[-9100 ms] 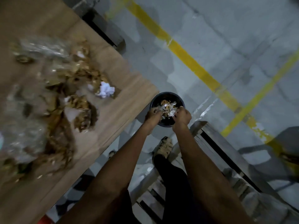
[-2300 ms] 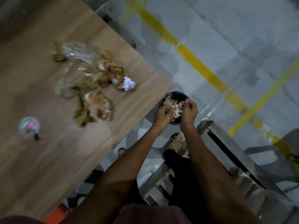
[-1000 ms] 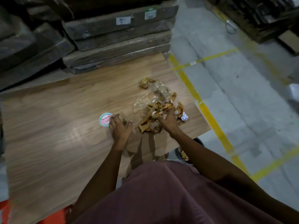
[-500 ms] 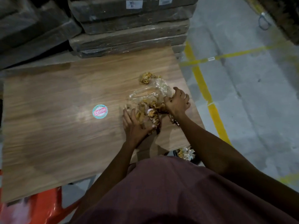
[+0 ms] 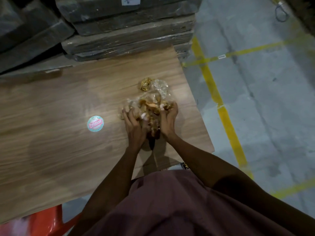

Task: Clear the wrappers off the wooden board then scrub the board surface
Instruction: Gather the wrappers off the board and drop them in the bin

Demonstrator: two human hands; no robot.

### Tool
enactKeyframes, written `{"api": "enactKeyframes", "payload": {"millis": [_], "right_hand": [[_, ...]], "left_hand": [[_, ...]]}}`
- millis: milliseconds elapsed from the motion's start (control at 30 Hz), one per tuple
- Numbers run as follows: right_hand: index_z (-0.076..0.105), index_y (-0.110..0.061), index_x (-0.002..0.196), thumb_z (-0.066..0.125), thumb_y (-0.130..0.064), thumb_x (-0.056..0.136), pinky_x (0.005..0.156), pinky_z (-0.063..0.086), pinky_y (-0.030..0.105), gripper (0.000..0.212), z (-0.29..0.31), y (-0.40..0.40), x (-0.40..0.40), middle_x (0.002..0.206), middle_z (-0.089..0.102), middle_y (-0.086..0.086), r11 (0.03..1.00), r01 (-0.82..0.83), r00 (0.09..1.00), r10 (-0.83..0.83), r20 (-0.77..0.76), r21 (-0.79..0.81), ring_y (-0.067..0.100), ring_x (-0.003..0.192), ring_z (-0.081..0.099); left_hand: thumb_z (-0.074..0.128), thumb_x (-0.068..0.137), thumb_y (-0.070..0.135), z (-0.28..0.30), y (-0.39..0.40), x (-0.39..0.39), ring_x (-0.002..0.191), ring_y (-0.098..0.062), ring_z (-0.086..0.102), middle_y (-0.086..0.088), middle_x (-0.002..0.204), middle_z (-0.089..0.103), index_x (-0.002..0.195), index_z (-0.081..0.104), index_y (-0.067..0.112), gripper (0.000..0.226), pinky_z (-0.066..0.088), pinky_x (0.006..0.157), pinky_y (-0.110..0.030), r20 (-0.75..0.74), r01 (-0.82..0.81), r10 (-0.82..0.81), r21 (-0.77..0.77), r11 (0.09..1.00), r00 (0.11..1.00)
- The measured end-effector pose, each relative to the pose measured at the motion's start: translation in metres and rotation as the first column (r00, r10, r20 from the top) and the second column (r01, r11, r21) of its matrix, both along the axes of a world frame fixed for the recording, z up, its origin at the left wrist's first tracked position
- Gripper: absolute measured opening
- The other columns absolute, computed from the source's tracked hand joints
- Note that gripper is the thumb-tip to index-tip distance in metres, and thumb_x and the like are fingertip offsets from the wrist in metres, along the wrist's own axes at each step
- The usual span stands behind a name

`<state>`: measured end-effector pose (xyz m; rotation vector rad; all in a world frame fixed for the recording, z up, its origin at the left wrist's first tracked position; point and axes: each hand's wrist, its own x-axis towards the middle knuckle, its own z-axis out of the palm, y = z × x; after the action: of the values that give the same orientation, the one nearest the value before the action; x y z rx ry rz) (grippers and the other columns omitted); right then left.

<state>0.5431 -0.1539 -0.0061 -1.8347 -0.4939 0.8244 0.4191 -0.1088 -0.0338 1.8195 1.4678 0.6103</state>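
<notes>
A pile of gold and clear wrappers (image 5: 150,103) lies near the right edge of the wooden board (image 5: 59,133). My left hand (image 5: 134,126) presses into the pile from the left, and my right hand (image 5: 167,121) closes on it from the right, so the wrappers are bunched between both palms. One gold wrapper ball (image 5: 145,84) and a crumpled clear wrapper (image 5: 161,87) lie just beyond the pile, apart from my hands. A round pink and teal sticker (image 5: 95,124) lies flat on the board to the left.
Stacked wrapped slabs (image 5: 129,31) stand right behind the board. Grey floor with yellow lines (image 5: 221,106) runs along the right. A sliver of the bin with wrappers (image 5: 185,165) shows below the board's near right corner. Something red (image 5: 46,222) sits low left.
Both hands left the bin and came up onto the board. In the last half second they drew together around the wrapper pile and bunched it between them.
</notes>
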Motion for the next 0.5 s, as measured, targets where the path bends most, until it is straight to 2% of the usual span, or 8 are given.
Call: {"api": "enactKeyframes", "payload": {"millis": [100, 133, 200, 267, 367, 433, 500], "right_hand": [[0.022, -0.004, 0.156, 0.048, -0.030, 0.106, 0.102, 0.033, 0.007, 0.062, 0.009, 0.014, 0.007, 0.144, 0.032, 0.001, 0.994, 0.082, 0.996, -0.084, 0.022, 0.068, 0.012, 0.130, 0.038], [0.027, -0.004, 0.154, 0.048, -0.026, 0.106, 0.095, 0.037, 0.007, 0.056, 0.011, 0.017, 0.011, 0.139, 0.037, -0.001, 0.991, 0.110, 0.993, -0.114, 0.044, 0.079, 0.010, 0.122, 0.043], [0.038, -0.005, 0.148, 0.049, -0.029, 0.103, 0.094, 0.040, 0.020, 0.052, 0.010, 0.023, 0.024, 0.134, 0.046, 0.003, 0.984, 0.158, 0.978, -0.166, 0.122, 0.080, 0.008, 0.113, 0.046], [0.046, -0.005, 0.141, 0.053, -0.028, 0.098, 0.097, 0.041, 0.029, 0.049, 0.008, 0.032, 0.041, 0.134, 0.051, 0.009, 0.983, 0.165, 0.960, -0.179, 0.217, 0.081, 0.005, 0.112, 0.044], [0.054, -0.006, 0.132, 0.055, -0.030, 0.092, 0.105, 0.043, 0.045, 0.047, 0.009, 0.052, 0.067, 0.132, 0.054, 0.009, 0.985, 0.122, 0.926, -0.158, 0.343, 0.124, 0.015, 0.119, 0.048], [0.054, -0.009, 0.135, 0.054, -0.037, 0.091, 0.109, 0.040, 0.051, 0.052, 0.004, 0.066, 0.085, 0.140, 0.053, 0.010, 0.995, 0.002, 0.904, -0.044, 0.425, 0.098, 0.020, 0.128, 0.048], [0.051, -0.016, 0.142, 0.052, -0.041, 0.093, 0.115, 0.030, 0.051, 0.055, -0.005, 0.077, 0.100, 0.155, 0.042, 0.010, 0.984, -0.179, 0.872, 0.160, 0.462, -0.004, 0.025, 0.144, 0.039]], "left_hand": [[0.045, 0.101, 0.044, 0.005, 0.024, 0.004, 0.143, -0.038, 0.041, -0.013, 0.167, 0.017, 0.153, 0.031, 0.014, 0.061, 0.045, 0.108, -0.054, 0.060, -0.147, 0.145, 0.037, 0.988, 0.988], [0.045, 0.102, 0.042, 0.008, 0.031, 0.004, 0.140, -0.036, 0.045, -0.010, 0.166, 0.020, 0.154, 0.029, 0.017, 0.060, 0.045, 0.107, -0.050, 0.077, -0.157, 0.154, 0.041, 0.987, 0.985], [0.044, 0.104, 0.038, 0.013, 0.042, 0.003, 0.138, -0.032, 0.047, -0.010, 0.164, 0.029, 0.156, 0.027, 0.016, 0.059, 0.044, 0.107, -0.043, 0.094, -0.132, 0.127, 0.052, 0.990, 0.987], [0.043, 0.105, 0.037, 0.015, 0.053, 0.002, 0.131, -0.034, 0.053, -0.012, 0.157, 0.043, 0.156, 0.028, 0.016, 0.057, 0.046, 0.103, -0.044, 0.072, -0.107, 0.103, 0.056, 0.993, 0.992], [0.037, 0.103, 0.042, 0.015, 0.061, 0.001, 0.113, -0.032, 0.062, -0.015, 0.131, 0.064, 0.150, 0.038, 0.015, 0.054, 0.036, 0.110, -0.046, -0.042, -0.080, 0.087, 0.142, 0.987, 0.995], [0.039, 0.100, 0.047, 0.014, 0.057, 0.000, 0.117, -0.028, 0.058, -0.012, 0.136, 0.059, 0.145, 0.043, 0.015, 0.055, 0.026, 0.112, -0.045, -0.132, -0.034, 0.062, 0.206, 0.978, 0.989], [0.041, 0.096, 0.058, 0.010, 0.047, -0.003, 0.135, -0.030, 0.044, -0.012, 0.151, 0.043, 0.143, 0.044, 0.019, 0.061, 0.023, 0.111, -0.049, -0.192, -0.005, 0.051, 0.229, 0.973, 0.980]]}}
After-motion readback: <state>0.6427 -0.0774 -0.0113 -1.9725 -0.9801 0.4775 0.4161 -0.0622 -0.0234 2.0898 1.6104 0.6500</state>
